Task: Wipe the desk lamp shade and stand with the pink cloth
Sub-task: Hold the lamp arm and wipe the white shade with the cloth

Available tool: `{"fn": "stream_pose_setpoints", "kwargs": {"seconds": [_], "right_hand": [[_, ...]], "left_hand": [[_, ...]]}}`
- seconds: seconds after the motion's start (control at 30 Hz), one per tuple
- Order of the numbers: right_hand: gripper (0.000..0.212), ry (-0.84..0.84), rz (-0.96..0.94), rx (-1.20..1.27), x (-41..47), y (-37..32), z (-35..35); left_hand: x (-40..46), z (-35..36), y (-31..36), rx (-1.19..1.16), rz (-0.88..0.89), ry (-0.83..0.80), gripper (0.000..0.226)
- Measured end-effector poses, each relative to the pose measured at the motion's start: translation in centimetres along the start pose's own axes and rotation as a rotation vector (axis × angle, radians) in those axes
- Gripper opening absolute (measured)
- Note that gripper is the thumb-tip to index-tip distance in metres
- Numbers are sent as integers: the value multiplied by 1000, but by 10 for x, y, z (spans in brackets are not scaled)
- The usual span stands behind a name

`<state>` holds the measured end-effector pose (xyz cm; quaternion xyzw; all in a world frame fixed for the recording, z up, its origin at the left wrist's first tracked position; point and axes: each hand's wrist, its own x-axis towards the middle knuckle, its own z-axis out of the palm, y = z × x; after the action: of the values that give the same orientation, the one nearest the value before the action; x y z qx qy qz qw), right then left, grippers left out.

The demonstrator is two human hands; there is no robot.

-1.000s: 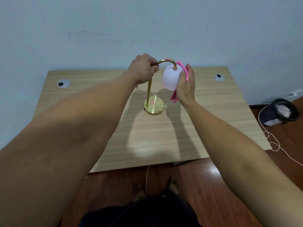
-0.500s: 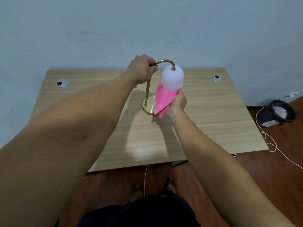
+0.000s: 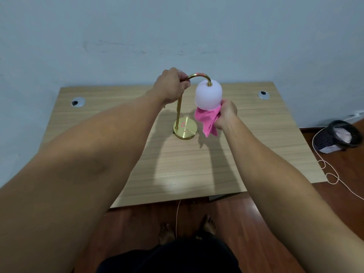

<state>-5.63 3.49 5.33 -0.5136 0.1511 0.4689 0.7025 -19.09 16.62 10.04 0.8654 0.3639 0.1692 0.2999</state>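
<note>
A desk lamp stands mid-desk: a white frosted shade [image 3: 208,94] hangs from a curved gold stand [image 3: 199,75] that rises from a round gold base [image 3: 185,130]. My left hand [image 3: 171,86] is closed around the top of the stand's upright, where the curve begins. My right hand [image 3: 226,114] grips the pink cloth [image 3: 207,120] just under the shade's lower right rim, with the cloth bunched against the rim and hanging down toward the desk.
The wooden desk [image 3: 177,170] meets a pale blue wall and has cable grommets at the back left [image 3: 78,102] and back right [image 3: 263,94]. A dark basket [image 3: 338,135] and a loose cord [image 3: 331,174] lie on the floor to the right. My bare feet stand below the desk's front edge.
My right hand slid the cloth from the shade's right side down beneath it, then shifted right to the lower right rim. My left hand kept its hold on the stand.
</note>
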Motion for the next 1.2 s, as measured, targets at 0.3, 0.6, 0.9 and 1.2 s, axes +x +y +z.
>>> {"fn": "stream_pose_setpoints", "kwargs": {"seconds": [0.3,0.6,0.9,1.2], "right_hand": [[26,51,-56,58,-10,53,13],[45,57,-23,220,-16,25,3],[44,155,-32,80,-21,12,-9],[36,316,-245,-70,-21,11,-2]], "left_hand": [[6,0,-5,-4,-25,8,16],[2,7,4,-40,-21,-8,19],[3,2,-2,-24,-19,3,16],[2,2,-3,-31,-18,3,16]]}}
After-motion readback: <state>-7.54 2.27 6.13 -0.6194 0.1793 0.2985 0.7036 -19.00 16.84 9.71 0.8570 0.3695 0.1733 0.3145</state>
